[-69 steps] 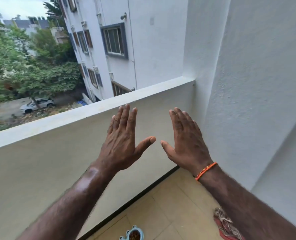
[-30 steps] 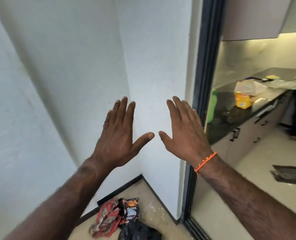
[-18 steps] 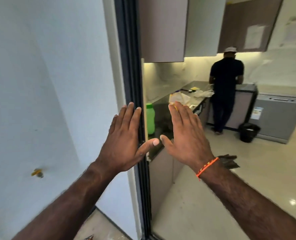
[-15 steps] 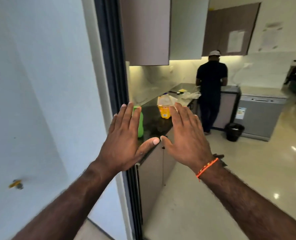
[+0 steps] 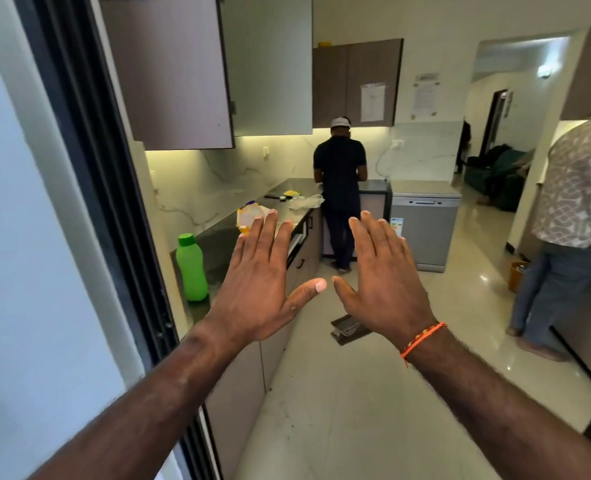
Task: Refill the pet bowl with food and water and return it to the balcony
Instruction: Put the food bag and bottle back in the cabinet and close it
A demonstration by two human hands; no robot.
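Your left hand (image 5: pixel 259 289) and right hand (image 5: pixel 384 282) are spread flat and empty beside the green bottle (image 5: pixel 192 268), so walking on risks bumping the person (image 5: pixel 339 188) beyond it.

Green bottle (image 5: pixel 191 268), orange wrist thread (image 5: pixel 422 337)

A home kitchen, seen through a dark sliding door frame (image 5: pixel 90 188). A dark stone countertop (image 5: pixel 225 233) runs along the left wall over grey base cabinets (image 5: pixel 238 386), with brown wall cabinets (image 5: pixel 169 71) above it and a lit marble backsplash (image 5: pixel 211 181) behind. On the countertop stands a green bottle (image 5: pixel 192 268); beyond its far end sits a steel dishwasher (image 5: pixel 424 230).
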